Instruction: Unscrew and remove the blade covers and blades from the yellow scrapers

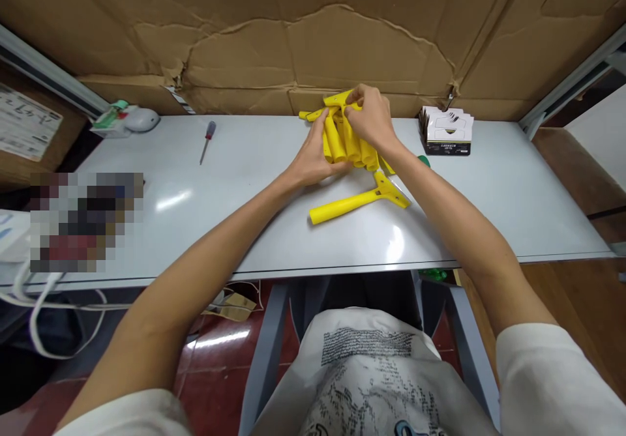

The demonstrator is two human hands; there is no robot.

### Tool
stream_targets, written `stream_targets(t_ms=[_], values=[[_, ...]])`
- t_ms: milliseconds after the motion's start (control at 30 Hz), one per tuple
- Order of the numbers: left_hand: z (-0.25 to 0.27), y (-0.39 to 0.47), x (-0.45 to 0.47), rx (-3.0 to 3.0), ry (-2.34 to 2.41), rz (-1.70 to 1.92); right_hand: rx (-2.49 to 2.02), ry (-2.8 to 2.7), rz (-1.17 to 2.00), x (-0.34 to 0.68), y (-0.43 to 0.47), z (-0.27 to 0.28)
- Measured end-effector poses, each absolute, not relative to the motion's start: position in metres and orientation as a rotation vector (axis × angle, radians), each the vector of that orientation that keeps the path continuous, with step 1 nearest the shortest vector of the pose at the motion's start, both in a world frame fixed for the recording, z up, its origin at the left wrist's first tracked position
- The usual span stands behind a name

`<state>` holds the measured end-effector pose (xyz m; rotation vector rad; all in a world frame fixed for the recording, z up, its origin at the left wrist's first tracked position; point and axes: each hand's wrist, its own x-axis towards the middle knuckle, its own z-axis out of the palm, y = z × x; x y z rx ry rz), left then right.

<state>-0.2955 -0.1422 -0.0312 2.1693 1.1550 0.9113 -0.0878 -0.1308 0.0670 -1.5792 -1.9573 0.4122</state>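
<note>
Several yellow scrapers [336, 141] are bunched near the back of the white table, handles toward me. My left hand [313, 156] is curled against the left side of the bunch, with its thumb below the handle ends. At the top of the bunch, my right hand [370, 115] has its fingers closed on a scraper's head; the fingertips are partly hidden. One loose yellow scraper [345, 206] lies in front of the bunch, its wide head to the right beneath my right forearm.
A screwdriver [208, 141] lies left on the table [254, 227]. Printed cards [446, 133] stand at the back right, near a green round object [423, 160] partly behind my forearm. A white device [141, 119] sits back left. Cardboard [313, 45] walls off the back.
</note>
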Motion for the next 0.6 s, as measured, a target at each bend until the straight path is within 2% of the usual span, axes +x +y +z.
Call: stream_targets(t_ms=[167,333,600], values=[[-0.029,-0.143,-0.295,2.095,1.165,0.869,-1.592,-2.051,0.348,-0.052,-0.140,0.055],[-0.032,-0.139,-0.294,2.084,1.230,0.854,-1.509,-2.247,0.540,-0.024,-0.152,0.043],[-0.039,-0.136,-0.295,2.160,1.248,0.849,-1.666,-2.149,0.411,-0.061,-0.162,0.020]])
